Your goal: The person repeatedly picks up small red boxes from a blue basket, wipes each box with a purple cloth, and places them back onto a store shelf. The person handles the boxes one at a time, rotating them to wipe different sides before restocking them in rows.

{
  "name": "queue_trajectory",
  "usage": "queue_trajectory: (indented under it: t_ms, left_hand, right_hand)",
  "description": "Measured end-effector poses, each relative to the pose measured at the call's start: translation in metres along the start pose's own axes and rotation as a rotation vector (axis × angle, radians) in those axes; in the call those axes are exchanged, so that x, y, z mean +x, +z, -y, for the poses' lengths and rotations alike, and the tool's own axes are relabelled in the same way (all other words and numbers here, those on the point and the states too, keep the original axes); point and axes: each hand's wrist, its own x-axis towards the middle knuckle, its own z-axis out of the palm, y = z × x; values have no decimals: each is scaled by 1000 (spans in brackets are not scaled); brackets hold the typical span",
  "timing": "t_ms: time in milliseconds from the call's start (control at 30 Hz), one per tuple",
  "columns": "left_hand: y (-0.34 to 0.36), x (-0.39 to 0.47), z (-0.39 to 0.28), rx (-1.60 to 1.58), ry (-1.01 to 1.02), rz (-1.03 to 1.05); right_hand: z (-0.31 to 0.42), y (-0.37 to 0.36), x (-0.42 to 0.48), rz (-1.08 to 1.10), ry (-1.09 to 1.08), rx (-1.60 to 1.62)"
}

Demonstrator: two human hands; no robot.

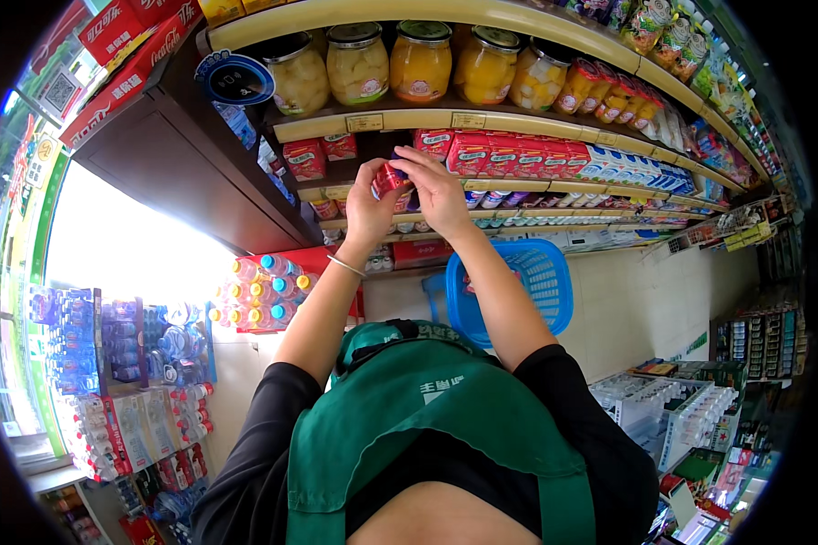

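Note:
My left hand (370, 208) grips a small red package (388, 180), held up before the shelf with the drink cartons. On its other side, my right hand (431, 184) has its fingers bent over the package's top; whether it also grips is hard to tell. Behind my hands there is a gap in the row of red drink cartons (467, 155), with two more cartons (305, 160) to the left of it. Glass jars of preserved fruit (420, 63) line the shelf above. Below my right forearm, a blue plastic basket (562, 300) stands on the floor with something red inside.
A brown cabinet side (198, 163) rises at the left, with a round dark sign (235, 78) at its edge. Capped drink bottles (262, 293) stand in a red display low on the left. A wire rack (709, 225) juts out at the right. Water packs (75, 340) are stacked far left.

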Motion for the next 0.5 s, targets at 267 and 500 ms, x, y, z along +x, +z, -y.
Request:
queue_trajectory:
  t_ms: [267,500]
  left_hand:
    - [-16,0,-18,-481,-353,12]
    - [-14,3,-18,-915,-523,-14]
  right_hand:
    - [-27,-15,-6,-361,350,94]
    - [26,16,12,31,-88,-145]
